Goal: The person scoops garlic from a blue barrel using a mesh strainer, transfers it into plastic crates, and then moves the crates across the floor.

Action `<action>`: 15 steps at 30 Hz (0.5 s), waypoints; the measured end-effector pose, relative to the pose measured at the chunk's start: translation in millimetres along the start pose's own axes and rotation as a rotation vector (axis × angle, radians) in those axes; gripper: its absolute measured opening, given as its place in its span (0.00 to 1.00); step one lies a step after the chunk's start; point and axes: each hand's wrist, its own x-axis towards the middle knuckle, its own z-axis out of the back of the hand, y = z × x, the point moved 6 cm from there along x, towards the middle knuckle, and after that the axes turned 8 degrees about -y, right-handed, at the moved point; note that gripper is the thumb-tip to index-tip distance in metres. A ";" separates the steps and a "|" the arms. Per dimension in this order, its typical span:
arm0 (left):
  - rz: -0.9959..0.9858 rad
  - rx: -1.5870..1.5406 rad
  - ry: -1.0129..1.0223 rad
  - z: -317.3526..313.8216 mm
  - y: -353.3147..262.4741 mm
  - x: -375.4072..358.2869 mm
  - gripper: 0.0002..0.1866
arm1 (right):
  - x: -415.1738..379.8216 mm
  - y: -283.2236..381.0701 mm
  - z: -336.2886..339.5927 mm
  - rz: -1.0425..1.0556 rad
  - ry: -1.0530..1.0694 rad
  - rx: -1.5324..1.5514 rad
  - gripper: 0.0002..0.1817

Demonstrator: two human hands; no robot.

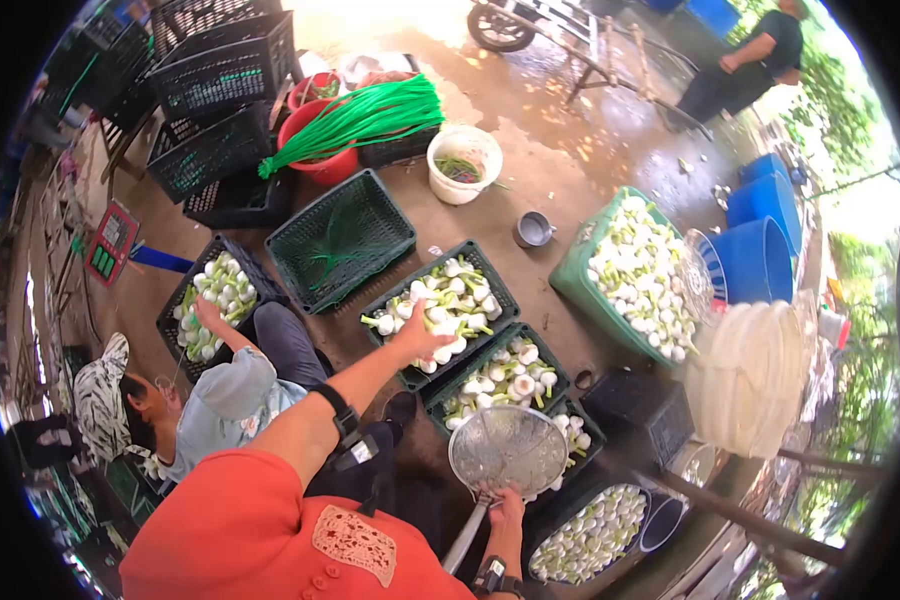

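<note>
My left hand (420,338) reaches over a dark crate (506,287) of white bulbs (460,300) with green stems, fingers spread on or just above the bulbs. In my right hand (500,504) is a long-handled metal strainer (508,447), gripped close to its round mesh bowl. The bowl looks empty and hangs over the lower edge of a second crate (562,378) of bulbs. Part of a third crate (596,440) shows beside it.
A co-worker (220,400) crouches at the left by another bulb crate (175,300). An empty crate (395,215), a white bucket (480,160) and a metal cup (534,230) stand ahead. A big green tub (570,265) of bulbs is at the right; another person (750,65) is beyond.
</note>
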 end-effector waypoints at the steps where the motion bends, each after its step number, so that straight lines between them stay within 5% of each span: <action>1: -0.035 -0.073 0.012 -3.2 -9.5 1.0 0.53 | -11.0 -2.7 18.9 0.010 -0.007 0.023 0.41; 3: -0.117 0.067 -0.119 1.1 -10.8 10.7 0.52 | -30.7 -13.7 68.1 -0.002 -0.203 0.096 0.39; 6: -0.092 0.131 -0.109 13.1 0.8 -7.6 0.44 | -56.9 -33.1 125.9 0.054 -0.192 0.192 0.31; 10: 0.159 0.185 0.126 20.0 61.1 -57.5 0.30 | -94.6 -84.3 208.6 0.095 -0.207 0.401 0.26; 15: 0.192 0.382 0.297 17.4 164.0 -127.5 0.27 | -146.1 -206.6 306.9 0.109 -0.257 0.655 0.20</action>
